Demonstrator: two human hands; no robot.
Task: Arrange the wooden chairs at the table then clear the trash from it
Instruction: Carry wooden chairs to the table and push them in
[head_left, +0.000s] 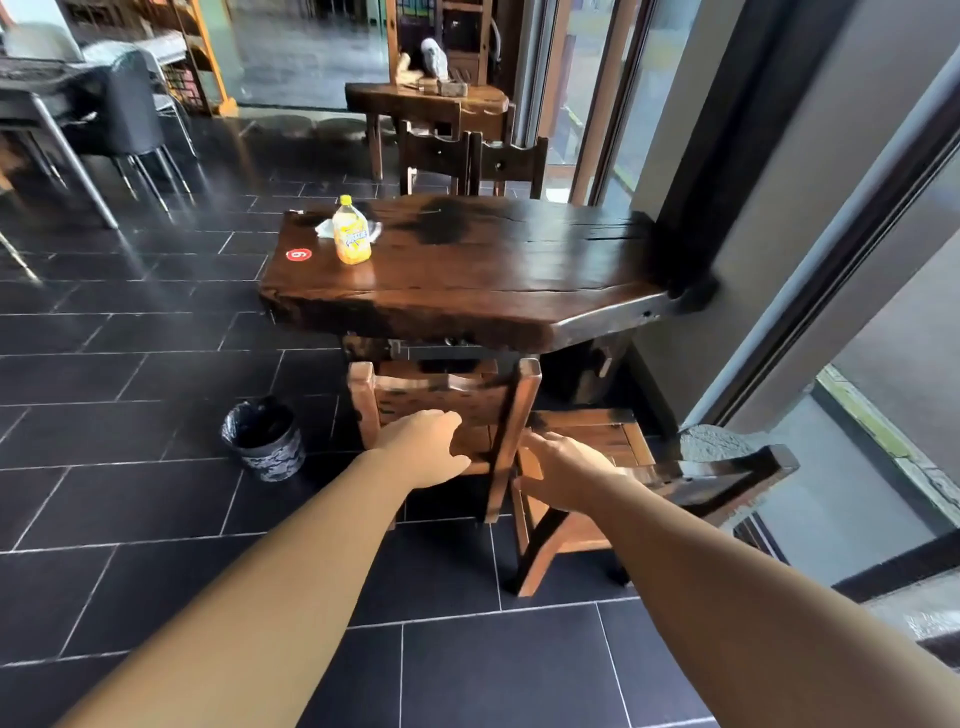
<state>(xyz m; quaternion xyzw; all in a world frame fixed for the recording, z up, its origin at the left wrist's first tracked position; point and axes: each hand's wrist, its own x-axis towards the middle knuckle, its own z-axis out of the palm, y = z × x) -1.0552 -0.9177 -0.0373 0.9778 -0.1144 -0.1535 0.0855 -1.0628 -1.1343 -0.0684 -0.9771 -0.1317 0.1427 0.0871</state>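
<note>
A dark wooden table (493, 280) stands by the window. A yellow drink bottle (352, 231) and a crumpled white tissue (326, 227) are on its left end. One wooden chair (522, 410) is tucked under the near edge. My left hand (426, 447) is curled around the lower part of its backrest. My right hand (566, 470) reaches its right post, fingers bent; whether it grips is unclear. A second wooden chair (613, 441) sits askew to the right, its backrest (727, 475) turned away from the table. Two more chairs (472, 158) stand at the far side.
A small bin with a black liner (265, 439) stands on the dark tiled floor left of the near chair. A red number sticker (298, 254) marks the table. Glass panes and a dark frame (779, 260) close the right side. Another wooden table (426, 101) and grey chairs (130, 109) stand farther back.
</note>
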